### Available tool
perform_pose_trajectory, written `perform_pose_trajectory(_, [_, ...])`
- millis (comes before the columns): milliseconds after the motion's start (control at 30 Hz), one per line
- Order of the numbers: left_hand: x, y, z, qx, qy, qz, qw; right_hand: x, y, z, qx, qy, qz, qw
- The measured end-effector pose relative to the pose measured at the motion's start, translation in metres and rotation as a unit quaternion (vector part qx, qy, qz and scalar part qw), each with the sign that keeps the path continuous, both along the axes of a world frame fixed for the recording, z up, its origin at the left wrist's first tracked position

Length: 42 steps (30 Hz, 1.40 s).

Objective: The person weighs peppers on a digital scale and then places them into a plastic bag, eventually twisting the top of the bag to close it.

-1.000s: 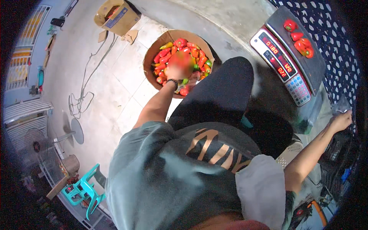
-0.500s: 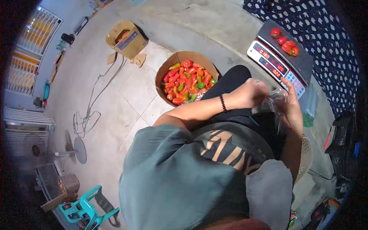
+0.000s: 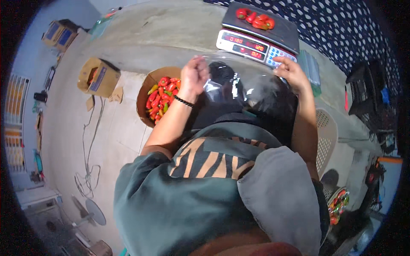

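A clear plastic bag is spread wide over my lap, with light glinting off it. My left hand, closed, pinches its left edge beside the round cardboard bin. The fingers of my right hand grip the bag's right edge, just in front of the scale's keypad. Beyond the bag stands a digital scale with lit red figures. Several red peppers lie on its dark weighing plate.
Red, green and yellow peppers fill a cardboard bin at left. Farther left sit an opened carton and a loose cable. Stacked clear bags lie right of the scale, near a beige perforated basket and black crates.
My hands have moved apart, and the bunched plastic bag is now spread out between them. The view has turned, so the scale and bin appear farther left.
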State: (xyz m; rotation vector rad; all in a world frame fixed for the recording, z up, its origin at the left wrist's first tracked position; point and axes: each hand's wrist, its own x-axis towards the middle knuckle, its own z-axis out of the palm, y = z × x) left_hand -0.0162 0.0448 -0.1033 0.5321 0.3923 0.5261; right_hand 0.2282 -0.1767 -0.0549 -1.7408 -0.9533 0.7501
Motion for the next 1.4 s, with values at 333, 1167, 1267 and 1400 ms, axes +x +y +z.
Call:
perform_pose_trajectory(333, [-0.014,0.021,-0.022,-0.044,0.044,0.093,0.994,-0.020,-0.011,-0.060,0.019,0.446,-0.003,0.895])
perform_pose_trajectory(1167, [-0.036,0.047,-0.103,0.555,0.336,0.192,0.737,-0.004,-0.001,-0.127,0.026,0.224,-0.126,0.966])
perform_pose_trajectory(1267, [-0.044,0.041,-0.096,0.576,0.429,0.088,0.690,-0.020,-0.003,-0.101,0.013,0.254,-0.169,0.952])
perform_pose_trajectory(1400, [-0.037,0.041,-0.082,0.351,0.297,0.036,0.887,-0.018,-0.005,-0.102,0.041,0.266,-0.149,0.951])
